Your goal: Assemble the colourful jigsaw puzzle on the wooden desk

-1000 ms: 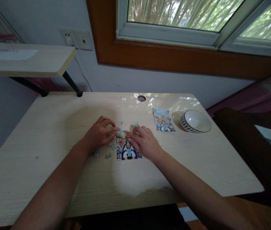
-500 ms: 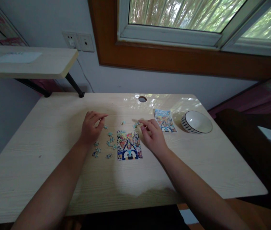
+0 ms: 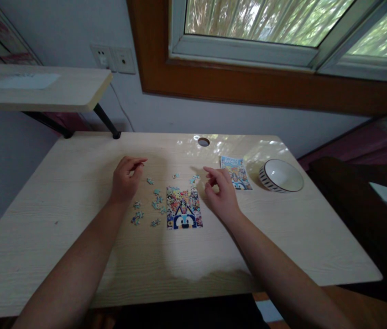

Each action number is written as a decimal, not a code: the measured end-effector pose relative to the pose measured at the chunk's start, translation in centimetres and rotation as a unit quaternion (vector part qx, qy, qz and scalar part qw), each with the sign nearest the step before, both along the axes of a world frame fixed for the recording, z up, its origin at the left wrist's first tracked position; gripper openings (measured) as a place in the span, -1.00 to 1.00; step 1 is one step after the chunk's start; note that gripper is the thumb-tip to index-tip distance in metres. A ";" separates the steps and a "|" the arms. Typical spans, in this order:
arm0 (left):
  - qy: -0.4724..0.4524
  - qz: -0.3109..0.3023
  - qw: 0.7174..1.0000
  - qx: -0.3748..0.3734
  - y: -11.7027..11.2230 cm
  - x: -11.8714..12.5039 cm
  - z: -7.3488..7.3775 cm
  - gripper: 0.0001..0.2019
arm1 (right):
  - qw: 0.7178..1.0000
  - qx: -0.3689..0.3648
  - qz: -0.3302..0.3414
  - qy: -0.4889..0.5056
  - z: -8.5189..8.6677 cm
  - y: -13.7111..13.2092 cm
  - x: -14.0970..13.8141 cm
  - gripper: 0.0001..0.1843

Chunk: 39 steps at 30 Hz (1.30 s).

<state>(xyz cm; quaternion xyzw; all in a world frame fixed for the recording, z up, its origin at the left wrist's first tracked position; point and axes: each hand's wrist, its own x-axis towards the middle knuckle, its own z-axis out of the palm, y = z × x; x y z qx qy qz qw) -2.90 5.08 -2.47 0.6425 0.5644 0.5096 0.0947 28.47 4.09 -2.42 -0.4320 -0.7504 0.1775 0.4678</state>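
A partly assembled jigsaw puzzle (image 3: 184,208), with a blue dog's face at its lower edge, lies flat between my hands. My left hand (image 3: 127,178) hovers left of it, fingers stretched out and thumb apart, with nothing seen in it. Just right of those fingers is a loose puzzle piece (image 3: 150,181); a cluster of pieces (image 3: 157,200) lies left of the puzzle. My right hand (image 3: 222,189) is open at the puzzle's upper right, index finger extended. Close to its fingertips rest a few pieces (image 3: 194,179), and one piece (image 3: 176,176) lies above the puzzle.
A printed picture card (image 3: 235,169) lies behind my right hand, partly covered by it. Farther right stands a white bowl (image 3: 282,176) with dark stripes. A raised shelf (image 3: 77,93) is at the back left, and the table (image 3: 275,242) has a round hole at its back edge.
My left hand has drawn back leftward, uncovering more of the piece beside it. My right fingers have lifted away from the pieces at the puzzle's upper right and spread apart.
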 end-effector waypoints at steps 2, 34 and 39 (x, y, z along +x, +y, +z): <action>-0.005 -0.008 1.000 0.000 0.1 0.0 -0.1 -0.78 | 1.000 0.000 -0.001 -0.001 0.0 0.0 0.0 -0.41; -0.015 -0.023 0.999 -0.033 0.2 -0.1 -0.2 -0.79 | 0.988 -0.005 0.150 -0.046 -1.1 -0.3 -0.3 -0.31; -0.008 -0.024 0.999 -0.038 0.3 -0.2 -0.3 -0.78 | 0.987 -0.004 0.152 -0.044 -1.0 -0.3 -0.3 -0.34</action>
